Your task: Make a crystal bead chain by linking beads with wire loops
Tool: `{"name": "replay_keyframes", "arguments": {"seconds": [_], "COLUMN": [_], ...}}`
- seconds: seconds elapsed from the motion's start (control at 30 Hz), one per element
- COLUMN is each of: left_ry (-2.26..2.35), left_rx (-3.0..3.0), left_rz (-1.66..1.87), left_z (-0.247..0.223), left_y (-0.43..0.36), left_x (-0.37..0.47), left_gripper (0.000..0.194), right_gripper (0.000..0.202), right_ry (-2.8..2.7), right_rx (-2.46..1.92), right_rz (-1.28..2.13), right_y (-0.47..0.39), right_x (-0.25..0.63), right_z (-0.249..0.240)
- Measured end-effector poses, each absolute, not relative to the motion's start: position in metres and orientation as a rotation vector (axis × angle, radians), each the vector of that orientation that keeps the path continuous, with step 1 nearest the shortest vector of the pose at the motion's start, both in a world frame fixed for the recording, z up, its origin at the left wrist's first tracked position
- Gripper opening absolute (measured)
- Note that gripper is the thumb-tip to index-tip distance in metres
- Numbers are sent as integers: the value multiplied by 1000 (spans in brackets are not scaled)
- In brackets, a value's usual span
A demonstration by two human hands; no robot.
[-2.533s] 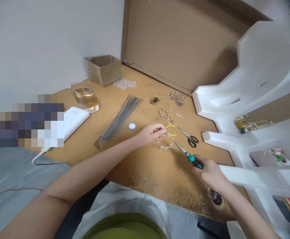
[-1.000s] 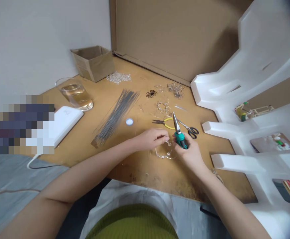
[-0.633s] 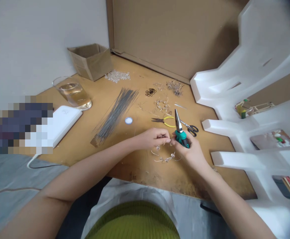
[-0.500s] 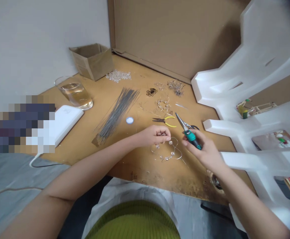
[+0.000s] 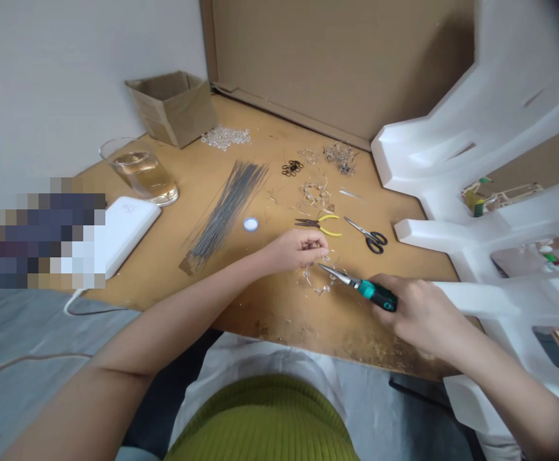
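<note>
My left hand (image 5: pixel 303 248) is closed in a pinch on a beaded wire ring (image 5: pixel 321 291), a loop of thin wire with clear beads that hangs below the fingers. My right hand (image 5: pixel 411 310) is wrapped around the teal and black handle of long-nose pliers (image 5: pixel 370 293). The pliers' tips point left and lie by the ring, just below my left fingertips; whether they grip the wire I cannot tell. Beyond the hands lie yellow-handled pliers (image 5: pixel 324 224) and black-handled scissors (image 5: pixel 372 241). Another beaded wire ring (image 5: pixel 315 194) rests farther back.
A bundle of grey wires (image 5: pixel 228 214) lies left of centre, near a small white disc (image 5: pixel 250 224). Clear beads (image 5: pixel 226 137), a cardboard box (image 5: pixel 171 112), a glass of liquid (image 5: pixel 145 176) and a white power bank (image 5: pixel 120 234) stand farther left. White foam (image 5: pixel 423 234) borders the right side.
My right hand has turned the pliers and moved down and right, bringing their tips left to the ring. The scissors now show fully. My left hand keeps its pinch.
</note>
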State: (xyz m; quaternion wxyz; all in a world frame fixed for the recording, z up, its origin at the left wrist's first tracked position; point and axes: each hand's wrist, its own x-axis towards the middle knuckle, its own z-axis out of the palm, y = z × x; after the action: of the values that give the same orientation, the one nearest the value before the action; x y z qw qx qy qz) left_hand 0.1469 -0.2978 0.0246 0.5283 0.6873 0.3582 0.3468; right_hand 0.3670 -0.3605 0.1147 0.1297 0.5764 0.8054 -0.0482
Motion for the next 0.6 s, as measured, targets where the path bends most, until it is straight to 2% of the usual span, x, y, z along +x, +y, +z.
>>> {"name": "replay_keyframes", "arguments": {"seconds": [0.13, 0.37, 0.6], "left_ry": [879, 871, 891], "left_rx": [1703, 1817, 1786], "left_rz": [902, 999, 983], "left_z": [27, 30, 29], "left_y": [-301, -304, -304], "left_x": [147, 149, 150], "left_gripper": [16, 17, 17], "right_gripper": [16, 23, 18], "right_ry": [2299, 2264, 2284], "right_rx": [1747, 1742, 1740], "right_rz": [-320, -197, -146], "right_y": [-360, -357, -357], "right_x": [366, 365, 364], "right_z": [113, 112, 111]}}
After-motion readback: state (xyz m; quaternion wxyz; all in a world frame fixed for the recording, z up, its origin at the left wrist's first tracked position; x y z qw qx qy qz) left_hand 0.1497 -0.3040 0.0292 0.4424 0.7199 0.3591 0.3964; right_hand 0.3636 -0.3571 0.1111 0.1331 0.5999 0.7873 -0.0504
